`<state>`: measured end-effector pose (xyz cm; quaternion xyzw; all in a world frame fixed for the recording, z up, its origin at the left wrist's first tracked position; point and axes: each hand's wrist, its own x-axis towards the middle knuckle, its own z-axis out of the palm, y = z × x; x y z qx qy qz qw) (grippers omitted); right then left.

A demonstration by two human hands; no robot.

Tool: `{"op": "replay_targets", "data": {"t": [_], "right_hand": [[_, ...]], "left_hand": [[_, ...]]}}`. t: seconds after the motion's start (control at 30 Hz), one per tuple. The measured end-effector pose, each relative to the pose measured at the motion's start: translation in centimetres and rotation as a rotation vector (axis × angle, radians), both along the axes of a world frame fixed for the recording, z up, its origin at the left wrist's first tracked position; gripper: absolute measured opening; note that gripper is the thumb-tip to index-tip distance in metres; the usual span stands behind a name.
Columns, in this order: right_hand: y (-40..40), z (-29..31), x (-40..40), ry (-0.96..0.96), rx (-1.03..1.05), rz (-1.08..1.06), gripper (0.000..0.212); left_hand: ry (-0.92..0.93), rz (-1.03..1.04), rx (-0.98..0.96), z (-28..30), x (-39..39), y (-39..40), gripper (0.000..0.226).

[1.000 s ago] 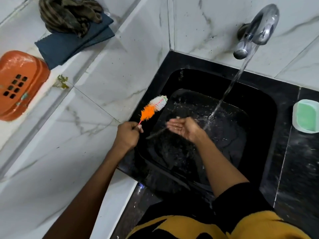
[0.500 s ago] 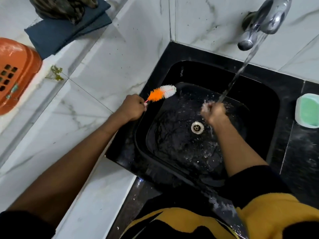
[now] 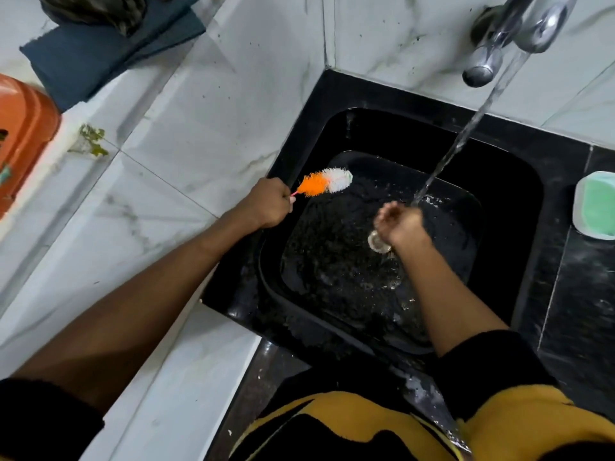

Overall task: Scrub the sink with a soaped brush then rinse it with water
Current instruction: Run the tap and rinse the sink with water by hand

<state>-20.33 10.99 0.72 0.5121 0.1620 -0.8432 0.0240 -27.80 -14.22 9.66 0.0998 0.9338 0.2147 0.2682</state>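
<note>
A black square sink [image 3: 499, 194] sits in a black counter, its floor wet and speckled with droplets. My left hand [image 3: 266, 206] grips the thin handle of an orange-and-white bristle brush [image 3: 324, 183] over the sink's left rim. My right hand [image 3: 399, 224] hangs cupped inside the basin, just below where the water stream [image 3: 462, 141] lands, holding nothing. It partly covers the metal drain [image 3: 377, 244]. The chrome tap [image 3: 512, 38] at the upper right is running.
A green soap bar in a white dish [image 3: 597, 206] rests on the counter right of the sink. On the white marble ledge at left lie a folded dark blue cloth [image 3: 109, 51] and an orange plastic basket [image 3: 23, 128].
My right hand moved from the basin's middle to under the running water and curled into a cup. My left hand with the brush shifted slightly up along the left rim.
</note>
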Motion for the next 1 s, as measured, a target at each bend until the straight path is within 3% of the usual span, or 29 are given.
{"op": "replay_targets", "data": {"t": [0.13,0.23,0.3,0.43,0.5,0.6,0.73,0.8,0.9,1.0], "right_hand": [[3.4,-0.7,-0.9,-0.003,0.006,-0.113,0.033],[3.0,-0.1,-1.2,0.026,0.173,0.023,0.032],[0.9,0.6,-0.6,0.125,0.288,0.273,0.031],[-4.9,0.7,1.9,0.336,0.34,1.059,0.034],[-6.2,0.0,2.8,0.281,0.336,1.181,0.03],[-4.9,-1.0,3.1,0.136,0.33,0.966,0.028],[0.9,-2.2,1.9,0.002,0.025,0.179,0.032],[3.3,-2.6,0.8,-0.024,0.042,0.008,0.031],[4.7,-2.6,-0.3,-0.007,0.134,0.093,0.026],[3.0,-1.4,0.3,0.057,0.342,0.422,0.023]], "left_hand": [[-0.009,-0.011,0.003,-0.1,-0.3,-0.3,0.036],[-0.009,-0.012,-0.001,-0.4,-0.4,-0.3,0.036],[-0.013,-0.012,0.005,-0.6,-0.4,-0.2,0.036],[-0.024,-0.029,0.0,-1.2,-0.3,0.2,0.035],[-0.031,-0.045,-0.007,-1.5,-0.1,0.5,0.035],[-0.034,-0.057,-0.017,-1.9,0.3,0.9,0.036],[-0.04,-0.064,-0.022,-2.4,1.0,1.1,0.036],[-0.036,-0.069,-0.016,-2.6,1.2,1.3,0.035],[-0.037,-0.057,-0.01,-2.9,1.7,1.3,0.034],[-0.048,-0.015,0.006,-3.5,2.5,1.0,0.036]]}}
